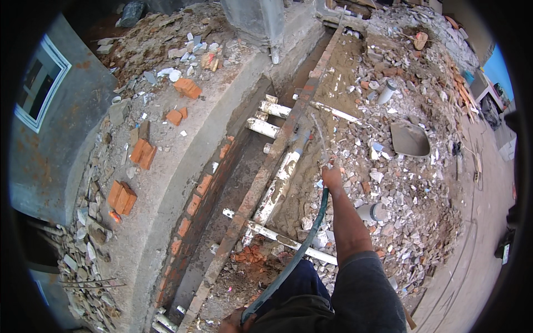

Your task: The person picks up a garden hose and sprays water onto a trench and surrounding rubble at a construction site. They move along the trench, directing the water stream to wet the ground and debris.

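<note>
A green garden hose [300,254] curves up between my two hands. My right hand [332,176] is closed around its end, with the arm stretched forward. Water [320,133] streams from the hose end toward the wet soil beside a thick, mud-streaked white pipe [282,186]. Down at the lower edge, my left hand [236,323] is wrapped around the hose near my body, partly cut off by the frame. A thinner white pipe [294,243] crosses over below the thick one.
A brick-lined trench [227,202] runs along my left, with short white pipes [264,128] across it. Loose orange bricks [144,154] lie on the concrete ledge. Rubble, a grey basin [410,139] and a capped pipe stub [373,211] are on my right.
</note>
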Demonstrator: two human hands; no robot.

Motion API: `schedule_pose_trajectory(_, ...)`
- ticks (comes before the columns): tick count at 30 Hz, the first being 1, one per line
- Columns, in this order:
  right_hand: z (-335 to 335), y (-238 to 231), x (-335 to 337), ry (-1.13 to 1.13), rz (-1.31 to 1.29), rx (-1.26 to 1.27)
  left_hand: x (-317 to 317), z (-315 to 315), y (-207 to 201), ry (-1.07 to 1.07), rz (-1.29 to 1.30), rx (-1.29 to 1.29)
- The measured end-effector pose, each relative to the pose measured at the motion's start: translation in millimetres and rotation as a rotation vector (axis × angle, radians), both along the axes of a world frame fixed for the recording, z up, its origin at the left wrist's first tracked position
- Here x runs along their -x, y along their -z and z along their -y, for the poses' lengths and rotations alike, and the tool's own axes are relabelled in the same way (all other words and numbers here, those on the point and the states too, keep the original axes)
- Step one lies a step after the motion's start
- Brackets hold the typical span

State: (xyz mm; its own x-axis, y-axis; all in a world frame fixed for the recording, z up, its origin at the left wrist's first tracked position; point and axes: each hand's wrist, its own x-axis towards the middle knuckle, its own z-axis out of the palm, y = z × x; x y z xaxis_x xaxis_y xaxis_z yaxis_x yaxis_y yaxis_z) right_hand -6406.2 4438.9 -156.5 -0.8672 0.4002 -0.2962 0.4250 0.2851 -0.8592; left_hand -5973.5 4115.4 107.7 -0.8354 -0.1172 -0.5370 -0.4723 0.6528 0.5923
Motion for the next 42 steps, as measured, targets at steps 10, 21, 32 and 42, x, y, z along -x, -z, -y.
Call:
schedule_pose_trajectory(10,-5.0,23.4,9.3,0.001,-0.018,-0.06,14.4,-8.0,-16.4,-0.002,-0.022,0.002)
schedule_pose_trajectory(21,-2.3,-1.8,7.2,-0.028,0.023,-0.149,16.9,-11.3,-16.5,-0.056,0.05,-0.073)
schedule_pose_trajectory(32,-5.9,11.5,9.8,0.052,-0.058,-0.151,21.0,-13.8,-21.0,-0.038,0.009,-0.079)
schedule_pose_trajectory(42,-19.1,23.4,-3.4,0.129,-0.041,-0.082,23.9,-13.8,-22.7,0.033,-0.008,-0.014)
